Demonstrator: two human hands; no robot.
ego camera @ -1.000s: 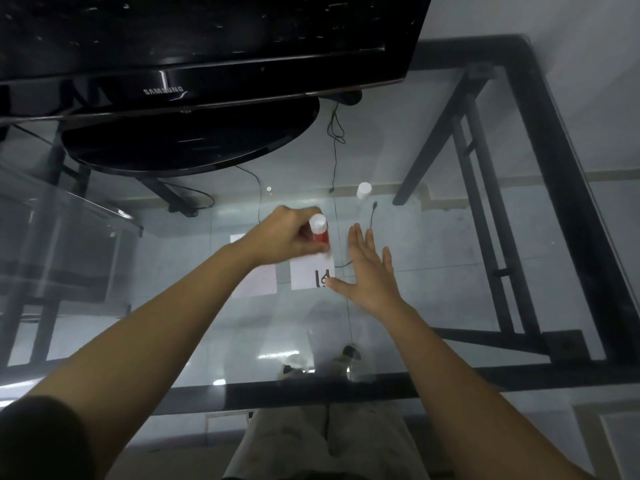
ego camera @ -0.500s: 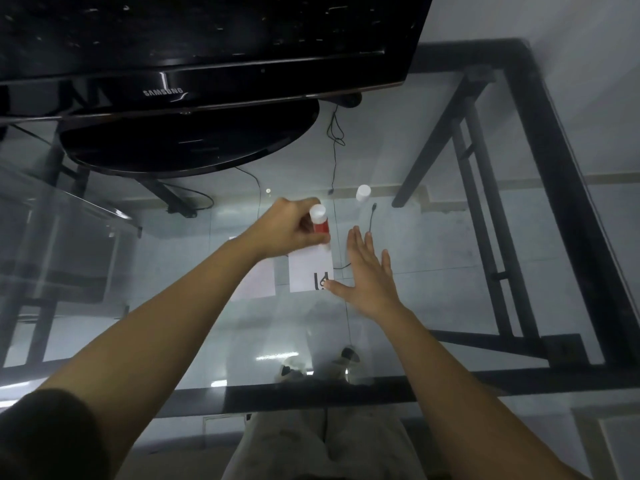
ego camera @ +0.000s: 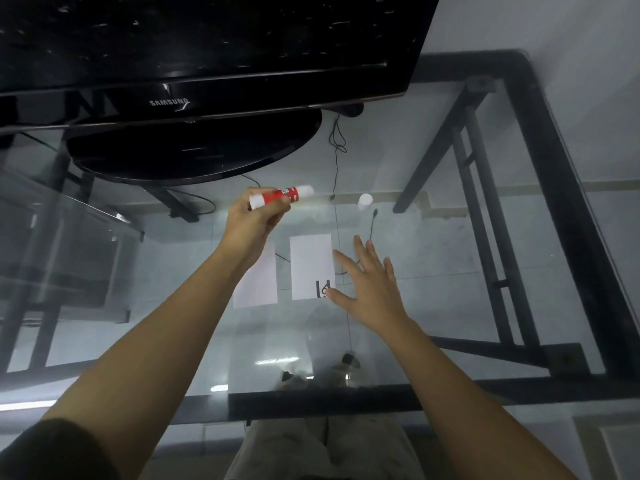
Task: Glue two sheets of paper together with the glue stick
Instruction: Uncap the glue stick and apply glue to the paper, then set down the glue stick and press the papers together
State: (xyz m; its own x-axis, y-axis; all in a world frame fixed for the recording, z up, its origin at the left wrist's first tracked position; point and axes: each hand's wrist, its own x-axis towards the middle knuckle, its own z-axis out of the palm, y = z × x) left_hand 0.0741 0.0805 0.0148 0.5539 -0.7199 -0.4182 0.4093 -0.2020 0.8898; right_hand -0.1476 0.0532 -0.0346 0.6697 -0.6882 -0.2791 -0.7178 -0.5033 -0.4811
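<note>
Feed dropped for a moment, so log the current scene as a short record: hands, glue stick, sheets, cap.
left hand: shut on glue stick, raised above the table
glue stick: roughly level, uncapped end pointing right
right hand: open, flat, thumb at marked sheet
plain sheet: beside marked sheet, apart, partly under left wrist
cap: on glass table

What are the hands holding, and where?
The left hand grips the red-and-white glue stick around its base end. The right hand holds nothing.

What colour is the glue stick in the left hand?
Red body with white ends, on the glue stick held by the left hand; seen in the head view.
</note>
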